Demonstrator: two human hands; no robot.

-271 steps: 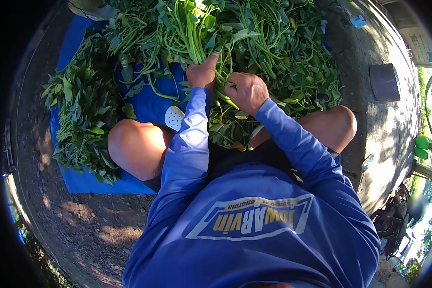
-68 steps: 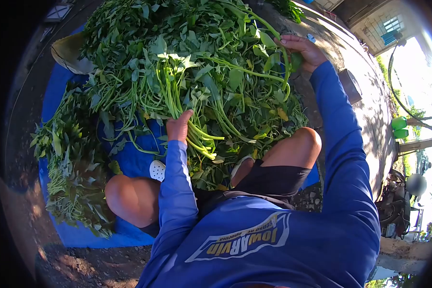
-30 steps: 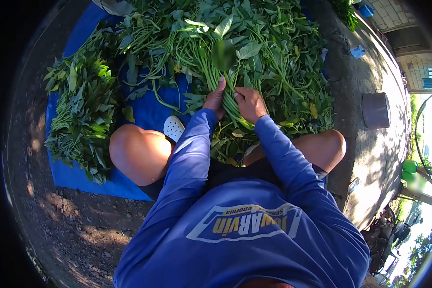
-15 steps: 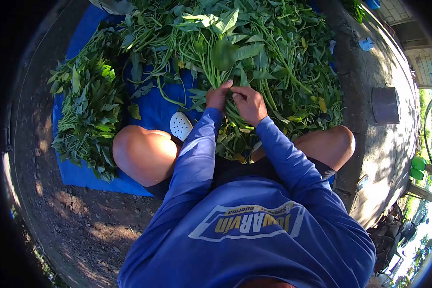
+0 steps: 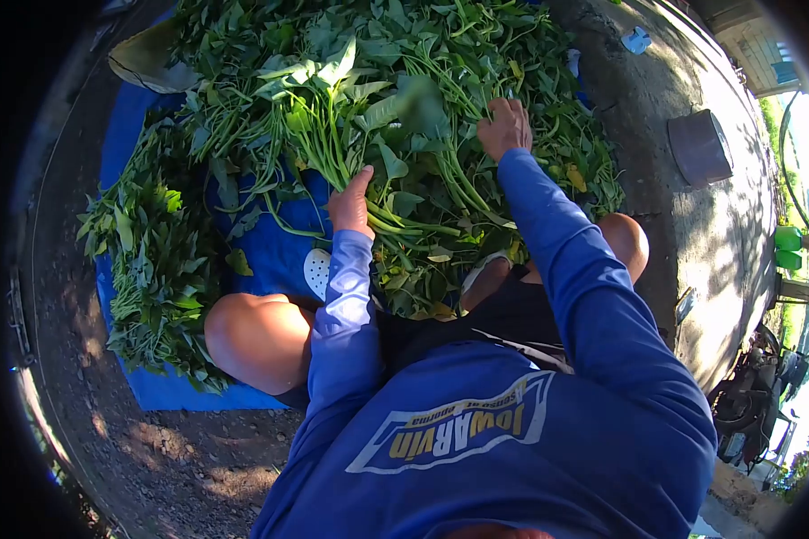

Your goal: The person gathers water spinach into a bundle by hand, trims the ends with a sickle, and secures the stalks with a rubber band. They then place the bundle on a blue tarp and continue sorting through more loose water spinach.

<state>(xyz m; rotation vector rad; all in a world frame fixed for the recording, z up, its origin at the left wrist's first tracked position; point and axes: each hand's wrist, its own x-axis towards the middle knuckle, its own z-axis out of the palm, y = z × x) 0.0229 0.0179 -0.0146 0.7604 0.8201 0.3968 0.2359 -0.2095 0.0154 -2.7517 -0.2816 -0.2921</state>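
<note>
My left hand [image 5: 351, 207] is closed around a bunch of water spinach [image 5: 328, 144], its leafy tops pointing away from me and its stem ends to the right. My right hand [image 5: 506, 128] is over the large water spinach pile [image 5: 476, 54], apart from my left hand. Its fingers are curled down among the stems and look pinched on them, though the tips are partly hidden by the leaves. To the left lies a stack of water spinach [image 5: 148, 278] with its leaves lined up.
The greens lie on a blue tarp [image 5: 270, 216] between and beyond my bent knees. A white clog [image 5: 317, 272] shows near my left forearm. On the concrete to the right stands a grey-brown bucket [image 5: 699, 148]. A pale hat-like object [image 5: 148, 58] lies at far left.
My hands were together at the bunch and are now apart. My left hand moved left and nearer with the bunch; my right hand let go and reached right and away into the pile.
</note>
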